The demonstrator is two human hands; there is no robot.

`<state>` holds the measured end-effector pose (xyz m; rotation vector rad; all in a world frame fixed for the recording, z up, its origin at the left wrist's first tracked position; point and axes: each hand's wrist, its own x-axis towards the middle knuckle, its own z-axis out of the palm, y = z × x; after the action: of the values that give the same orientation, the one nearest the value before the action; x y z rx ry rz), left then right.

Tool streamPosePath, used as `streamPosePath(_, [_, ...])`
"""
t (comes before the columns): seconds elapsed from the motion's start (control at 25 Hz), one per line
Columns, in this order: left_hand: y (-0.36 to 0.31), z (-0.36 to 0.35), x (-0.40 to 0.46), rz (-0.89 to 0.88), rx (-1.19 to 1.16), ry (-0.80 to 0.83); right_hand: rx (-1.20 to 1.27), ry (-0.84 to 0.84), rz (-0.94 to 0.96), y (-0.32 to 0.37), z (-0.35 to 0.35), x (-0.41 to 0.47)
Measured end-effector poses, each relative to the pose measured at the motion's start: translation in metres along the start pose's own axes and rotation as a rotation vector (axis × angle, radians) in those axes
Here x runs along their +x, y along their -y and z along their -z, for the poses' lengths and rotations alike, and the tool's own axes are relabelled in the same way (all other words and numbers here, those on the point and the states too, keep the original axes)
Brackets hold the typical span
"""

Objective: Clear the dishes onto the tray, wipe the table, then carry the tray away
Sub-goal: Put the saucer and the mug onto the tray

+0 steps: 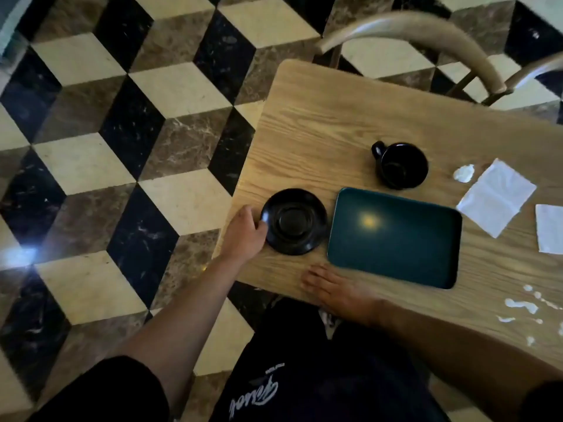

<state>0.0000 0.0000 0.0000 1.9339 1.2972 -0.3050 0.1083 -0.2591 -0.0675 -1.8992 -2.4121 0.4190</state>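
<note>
1. Step in hand: clearing. Left hand [245, 231] fingers pinch the rim of the saucer [294, 221], which sits on the table [320, 129] just beside the empty tray [394, 236].
2. Right hand [338, 289] lies flat, fingers together, holding nothing.
3. Next: lift saucer onto tray; cup [400, 165] follows.

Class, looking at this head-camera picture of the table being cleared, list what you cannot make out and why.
- Second napkin: cut off by the right edge.
- Spill: runs off the right edge, so its extent is unknown.
- Inside of the black cup: too dark to tell if empty.
- Left hand on the saucer: fingertips hidden, grip unclear.
</note>
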Motion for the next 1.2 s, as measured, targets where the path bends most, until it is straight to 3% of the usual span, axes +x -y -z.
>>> streamPosePath(0.12, [-0.009, -0.01, 0.017, -0.051, -0.027, -0.046, -0.031, -0.014, 0.043, -0.024, -0.02, -0.001])
streamPosePath(0.48, [0.003, -0.022, 0.039, 0.046, -0.081, -0.108, 0.066, -0.043, 0.089, -0.026, -0.036, -0.008])
streamPosePath(0.84, [0.006, -0.004, 0.024, 0.117, -0.33, -0.123, 0.112, -0.07, 0.079, -0.025, -0.036, -0.009])
streamPosePath(1.0, [-0.026, -0.006, 0.011, 0.084, -0.441, -0.122, 0.122, -0.082, 0.068, -0.025, -0.037, -0.009])
streamPosePath(1.2, [-0.085, -0.05, -0.008, -0.021, -0.472, 0.009, 0.174, -0.077, 0.05, -0.024, -0.037, -0.01])
